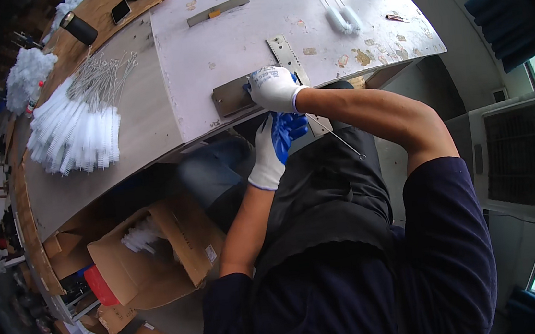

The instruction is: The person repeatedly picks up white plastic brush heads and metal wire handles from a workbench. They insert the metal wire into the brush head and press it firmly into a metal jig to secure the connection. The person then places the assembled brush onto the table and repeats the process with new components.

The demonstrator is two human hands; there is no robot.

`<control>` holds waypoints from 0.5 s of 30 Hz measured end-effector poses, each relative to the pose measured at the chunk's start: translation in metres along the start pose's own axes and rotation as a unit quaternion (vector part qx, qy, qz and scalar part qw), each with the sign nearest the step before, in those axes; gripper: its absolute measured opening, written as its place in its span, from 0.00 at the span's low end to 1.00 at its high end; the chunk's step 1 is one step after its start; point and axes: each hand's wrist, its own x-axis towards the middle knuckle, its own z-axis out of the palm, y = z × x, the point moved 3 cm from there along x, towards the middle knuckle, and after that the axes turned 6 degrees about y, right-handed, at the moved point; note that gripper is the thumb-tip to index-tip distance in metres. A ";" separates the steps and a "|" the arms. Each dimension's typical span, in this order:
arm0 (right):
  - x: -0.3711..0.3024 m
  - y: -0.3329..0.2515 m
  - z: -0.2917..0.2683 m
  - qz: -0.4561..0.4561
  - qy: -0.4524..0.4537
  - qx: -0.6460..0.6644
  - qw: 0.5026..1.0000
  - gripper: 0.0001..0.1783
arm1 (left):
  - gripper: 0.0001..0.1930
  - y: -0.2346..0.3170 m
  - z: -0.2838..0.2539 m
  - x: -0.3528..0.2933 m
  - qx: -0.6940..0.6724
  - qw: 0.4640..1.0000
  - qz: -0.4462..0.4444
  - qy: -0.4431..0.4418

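Note:
Both hands wear white gloves with blue palms and meet at the near edge of the table. My left hand (272, 145) is closed, blue fingers up, just below my right hand. From its fingertips a thin wire brush handle (341, 137) slants down to the right and ends in a small loop; the brush's other end is hidden. My right hand (274, 89) is curled closed over the right end of a flat grey metal block (233, 97); what its fingers hold is hidden. A perforated metal strip (283, 53) lies beside and partly under my right hand.
A large pile of white bristle brushes (75, 132) lies at the left. Two brushes (345, 20) and a curved metal bar (218, 10) lie farther back. A black cup (79, 28) and a phone (121, 11) stand far left. An open cardboard box (188, 250) with brushes sits below.

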 end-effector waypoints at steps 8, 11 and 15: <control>0.004 -0.003 0.002 0.074 -0.063 0.087 0.991 0.25 | 0.14 0.013 -0.012 -0.010 -0.095 0.990 -0.070 0.078; 0.008 0.021 -0.003 0.067 -0.139 0.170 0.973 0.22 | 0.14 0.064 -0.034 -0.028 0.109 0.989 -0.025 0.099; 0.023 0.056 -0.010 -0.234 -0.063 0.033 0.970 0.22 | 0.14 0.098 -0.031 -0.029 0.242 0.965 -0.058 0.088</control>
